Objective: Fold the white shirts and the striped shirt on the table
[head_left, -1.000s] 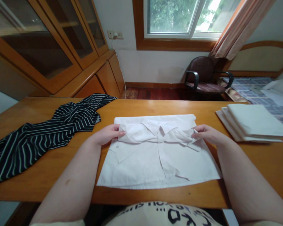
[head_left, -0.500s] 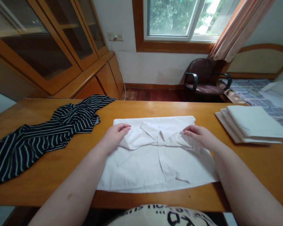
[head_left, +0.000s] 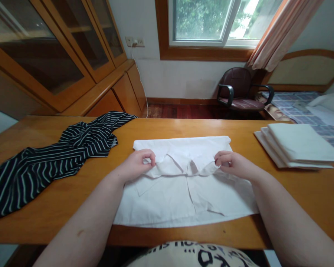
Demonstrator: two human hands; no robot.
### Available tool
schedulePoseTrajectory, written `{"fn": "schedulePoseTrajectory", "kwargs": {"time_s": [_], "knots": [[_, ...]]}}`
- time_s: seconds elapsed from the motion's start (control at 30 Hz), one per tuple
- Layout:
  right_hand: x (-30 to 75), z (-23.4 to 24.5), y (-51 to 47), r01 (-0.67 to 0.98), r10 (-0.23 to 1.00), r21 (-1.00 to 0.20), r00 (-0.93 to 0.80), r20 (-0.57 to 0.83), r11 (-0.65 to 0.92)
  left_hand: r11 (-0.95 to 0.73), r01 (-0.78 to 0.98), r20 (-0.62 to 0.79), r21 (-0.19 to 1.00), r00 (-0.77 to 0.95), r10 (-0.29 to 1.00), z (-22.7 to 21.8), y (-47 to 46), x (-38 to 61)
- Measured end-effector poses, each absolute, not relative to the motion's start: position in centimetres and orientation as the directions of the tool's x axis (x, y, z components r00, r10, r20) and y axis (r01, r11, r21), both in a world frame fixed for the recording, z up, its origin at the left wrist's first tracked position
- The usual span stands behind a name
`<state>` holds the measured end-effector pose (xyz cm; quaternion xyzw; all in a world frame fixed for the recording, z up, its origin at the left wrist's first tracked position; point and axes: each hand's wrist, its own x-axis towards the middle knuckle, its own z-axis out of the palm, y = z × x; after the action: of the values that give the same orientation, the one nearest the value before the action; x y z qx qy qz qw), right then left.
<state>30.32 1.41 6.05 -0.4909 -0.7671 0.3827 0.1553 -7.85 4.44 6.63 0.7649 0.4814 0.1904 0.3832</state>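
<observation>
A white collared shirt [head_left: 161,204] lies folded on the wooden table [head_left: 189,128] in front of me, its collar part turned down across the middle and its front opening running toward me. My left hand [head_left: 140,162] pinches the left side of the folded-over part between thumb and fingers. On the other side, my right hand [head_left: 235,164] grips the same layer near its right end, fingers curled in. The cloth between the hands is slightly raised and wrinkled.
A black-and-white striped garment [head_left: 80,144] stretches along the table's left side. A stack of folded white cloths [head_left: 300,144] sits at the right. Beyond the table are a wooden cabinet [head_left: 100,96], an office chair [head_left: 239,91] and a bed [head_left: 300,105].
Both hands have closed more firmly on the folded-over layer and drawn its edge slightly toward me. The lower part of the shirt has stayed in place.
</observation>
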Motion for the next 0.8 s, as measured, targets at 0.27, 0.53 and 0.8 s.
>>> {"fn": "schedulePoseTrajectory", "kwargs": {"time_s": [0.27, 0.53, 0.8], "knots": [[29.7, 7.2, 0.7, 0.702, 0.834, -0.712, -0.388, -0.392, -0.008, -0.072, 0.597, -0.407, 0.799, 0.625, 0.666, 7.1, 4.0, -8.7], [26.3, 5.3, 0.4, 0.712, 0.943, -0.694, -0.154, -0.295, -0.101, -0.028, 0.539, -0.289, 0.842, 0.493, 0.820, 4.1, 3.1, -6.1], [26.1, 6.8, -0.7, 0.530, 0.919, -0.773, -0.357, 0.169, 0.348, -0.205, 0.461, -0.040, 0.863, 0.468, 0.883, 6.0, 2.4, -5.0]]}}
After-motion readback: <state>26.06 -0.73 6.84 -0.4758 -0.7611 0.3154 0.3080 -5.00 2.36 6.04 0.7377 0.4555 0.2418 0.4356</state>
